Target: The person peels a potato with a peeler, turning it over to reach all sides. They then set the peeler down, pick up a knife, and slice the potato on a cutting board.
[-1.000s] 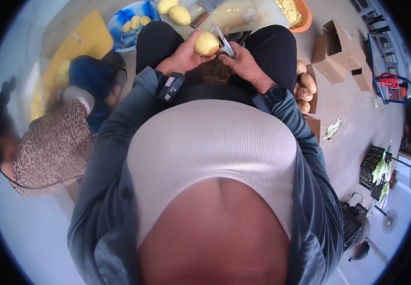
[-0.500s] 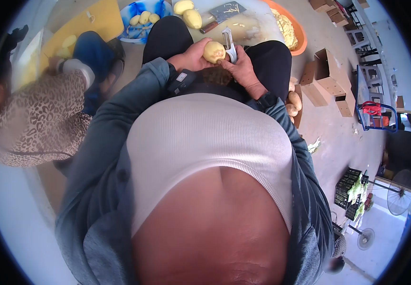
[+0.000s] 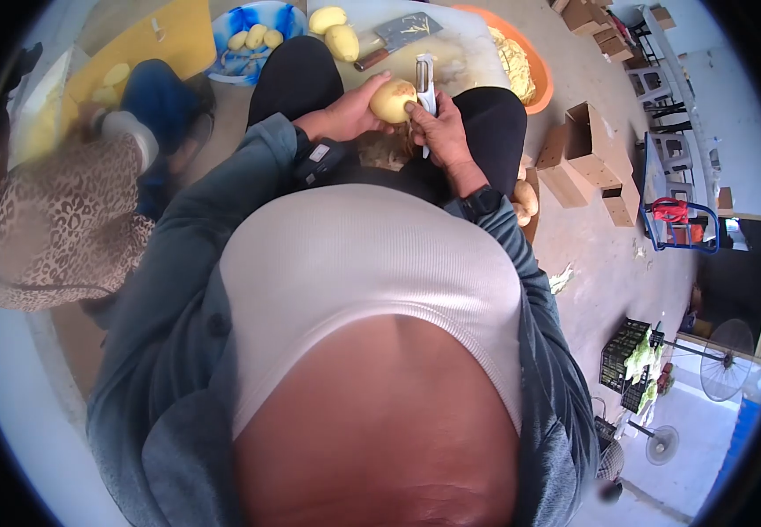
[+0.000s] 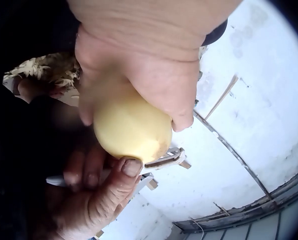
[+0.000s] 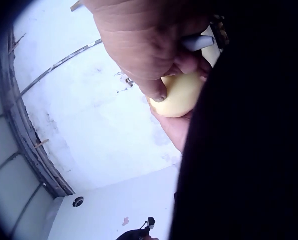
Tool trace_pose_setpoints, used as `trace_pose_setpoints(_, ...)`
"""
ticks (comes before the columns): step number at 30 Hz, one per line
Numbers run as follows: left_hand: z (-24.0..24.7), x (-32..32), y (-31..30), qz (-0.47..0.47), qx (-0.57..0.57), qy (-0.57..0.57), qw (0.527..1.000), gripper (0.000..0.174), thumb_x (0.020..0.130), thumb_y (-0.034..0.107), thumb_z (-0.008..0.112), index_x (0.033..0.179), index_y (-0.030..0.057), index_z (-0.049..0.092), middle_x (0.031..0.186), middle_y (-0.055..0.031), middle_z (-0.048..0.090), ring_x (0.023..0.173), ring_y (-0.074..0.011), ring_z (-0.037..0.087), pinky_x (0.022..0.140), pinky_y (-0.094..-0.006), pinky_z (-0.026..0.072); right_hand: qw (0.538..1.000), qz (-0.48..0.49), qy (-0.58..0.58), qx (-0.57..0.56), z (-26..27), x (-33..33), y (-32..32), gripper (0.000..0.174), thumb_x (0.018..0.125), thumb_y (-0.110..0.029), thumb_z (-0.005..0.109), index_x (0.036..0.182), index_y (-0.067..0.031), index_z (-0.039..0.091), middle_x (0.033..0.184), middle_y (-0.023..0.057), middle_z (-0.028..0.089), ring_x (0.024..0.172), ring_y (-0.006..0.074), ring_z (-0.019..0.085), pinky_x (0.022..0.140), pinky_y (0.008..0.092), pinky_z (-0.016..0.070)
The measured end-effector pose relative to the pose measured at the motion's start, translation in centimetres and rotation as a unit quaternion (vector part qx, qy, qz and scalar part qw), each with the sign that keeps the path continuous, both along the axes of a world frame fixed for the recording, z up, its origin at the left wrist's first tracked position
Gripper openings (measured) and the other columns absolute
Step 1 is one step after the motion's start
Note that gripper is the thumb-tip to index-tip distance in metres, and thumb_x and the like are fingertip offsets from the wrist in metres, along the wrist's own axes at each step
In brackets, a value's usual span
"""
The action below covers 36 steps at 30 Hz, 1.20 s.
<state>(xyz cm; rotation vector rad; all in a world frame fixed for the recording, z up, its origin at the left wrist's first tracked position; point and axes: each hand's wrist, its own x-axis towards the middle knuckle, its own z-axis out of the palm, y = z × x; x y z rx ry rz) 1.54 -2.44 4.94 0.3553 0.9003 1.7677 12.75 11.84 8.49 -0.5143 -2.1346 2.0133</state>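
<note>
A peeled yellow potato (image 3: 393, 101) with a brownish patch is gripped in the left hand (image 3: 348, 112) above the lap. The right hand (image 3: 444, 133) holds a peeler (image 3: 425, 83) with a white handle, its head pointing up beside the potato. In the left wrist view, the right thumb (image 4: 120, 182) presses the lower end of the potato (image 4: 131, 127), and the peeler's head (image 4: 166, 159) lies just past it. The right wrist view shows the right hand (image 5: 149, 45) with its thumb on the potato (image 5: 179, 95) and the peeler handle (image 5: 198, 42) between its fingers.
Beyond the knees, a cutting board (image 3: 468, 53) bears a cleaver (image 3: 405, 32) and two peeled potatoes (image 3: 342, 42). An orange basin (image 3: 539, 92) of shreds stands right, a blue-white basin (image 3: 262, 66) left. Unpeeled potatoes (image 3: 525, 198) lie by the right knee. Another person (image 3: 64, 211) sits left.
The view has shifted. The potato has turned in the left hand, and the peeler has moved from a slant to nearly upright beside it, with the right thumb now against the potato.
</note>
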Motion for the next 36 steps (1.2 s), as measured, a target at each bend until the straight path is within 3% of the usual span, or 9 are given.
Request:
trace_pose_setpoints(6,0.9,0.7,-0.8,-0.057,0.075,0.071,0.993,0.05,0.092,0.033,0.052,0.134,0.0094,0.037,0.123,-0.006,0.049,0.105,-0.0188,0.054,0.08,-0.0334,0.0475,0.987,0.012,0.028,-0.158,-0.1,-0.5,1.5,0.026,0.085,-0.011,0.064,0.103,-0.0023,0.048,0.069,-0.0004,0.049,0.048,0.0053,0.041,0.04,0.0208,0.0304)
trace_pose_setpoints(16,-0.7,0.2,0.5,0.018,-0.039,0.209,0.977,0.065,0.076,0.013,0.074,0.13,0.0046,0.038,0.114,-0.0071,0.052,0.099,-0.0155,0.055,0.074,-0.0302,0.0544,0.985,0.064,-0.002,-0.162,-1.0,-0.7,2.7,0.025,0.085,-0.012,0.063,0.102,-0.0029,0.048,0.068,-0.0022,0.046,0.05,0.0045,0.039,0.041,0.0207,0.0294)
trace_pose_setpoints(19,-1.2,0.2,0.7,0.032,-0.036,0.229,0.972,0.064,0.074,0.011,0.075,0.127,0.0029,0.04,0.109,-0.0068,0.054,0.096,-0.0149,0.056,0.071,-0.0294,0.0549,0.991,0.095,-0.036,-0.089,-0.7,-0.8,3.0,0.024,0.086,-0.015,0.062,0.103,-0.003,0.05,0.071,-0.003,0.048,0.053,0.004,0.042,0.043,0.02,0.0339)
trace_pose_setpoints(22,-1.5,-0.2,0.8,0.058,-0.049,0.247,0.966,0.064,0.072,0.011,0.077,0.125,0.0022,0.041,0.106,-0.006,0.055,0.095,-0.014,0.056,0.072,-0.0284,0.0537,0.994,0.089,-0.061,0.03,-0.1,-1.1,2.8,0.024,0.086,-0.017,0.061,0.101,-0.0008,0.052,0.069,0.0033,0.054,0.055,0.0119,0.051,0.048,0.0258,0.0413)
trace_pose_setpoints(24,-1.8,-0.6,0.9,0.071,-0.07,0.272,0.957,0.065,0.071,0.011,0.078,0.124,0.0022,0.042,0.105,-0.0056,0.056,0.095,-0.0134,0.056,0.074,-0.0276,0.0527,0.944,0.059,0.055,0.32,0.5,-0.8,2.5,0.023,0.086,-0.017,0.059,0.101,0.0009,0.054,0.068,0.0153,0.058,0.059,0.0281,0.058,0.056,0.0336,0.0455)
trace_pose_setpoints(25,-2.2,-0.8,1.0,0.104,-0.087,0.331,0.934,0.066,0.069,0.011,0.078,0.124,0.0019,0.042,0.103,-0.0055,0.057,0.094,-0.0124,0.056,0.076,-0.027,0.0511,0.944,0.059,0.054,0.319,0.7,-0.6,2.2,0.023,0.086,-0.017,0.059,0.101,0.0009,0.054,0.068,0.0153,0.058,0.059,0.0281,0.058,0.056,0.0336,0.0455)
trace_pose_setpoints(27,-2.6,-1.0,1.1,0.136,-0.104,0.387,0.906,0.067,0.068,0.011,0.079,0.124,0.0016,0.043,0.102,-0.0054,0.058,0.094,-0.0114,0.055,0.079,-0.0263,0.0495,0.935,0.089,0.091,0.331,0.9,-0.1,1.7,0.019,0.087,-0.015,0.056,0.095,0.0018,0.053,0.069,0.0241,0.055,0.069,0.0409,0.057,0.062,0.0409,0.0455)
trace_pose_setpoints(29,-2.8,-1.1,1.4,0.155,-0.144,0.449,0.868,0.065,0.066,0.01,0.079,0.121,0.0021,0.045,0.103,-0.005,0.059,0.093,-0.0098,0.055,0.083,-0.0252,0.0468,0.927,0.1,0.081,0.352,0.3,0.1,1.6,0.017,0.087,-0.015,0.055,0.092,0.0011,0.052,0.071,0.0244,0.056,0.07,0.0418,0.057,0.062,0.0429,0.0452)
trace_pose_setpoints(36,-4.1,-0.9,1.7,0.153,-0.129,0.465,0.862,0.062,0.065,0.011,0.079,0.117,0.0036,0.046,0.102,-0.0047,0.061,0.093,-0.0109,0.056,0.083,-0.0268,0.0468,0.869,0.122,0.065,0.475,-1.1,0.3,1.7,0.017,0.089,-0.017,0.052,0.085,-0.001,0.045,0.072,0.0232,0.058,0.071,0.042,0.057,0.062,0.0488,0.0451)
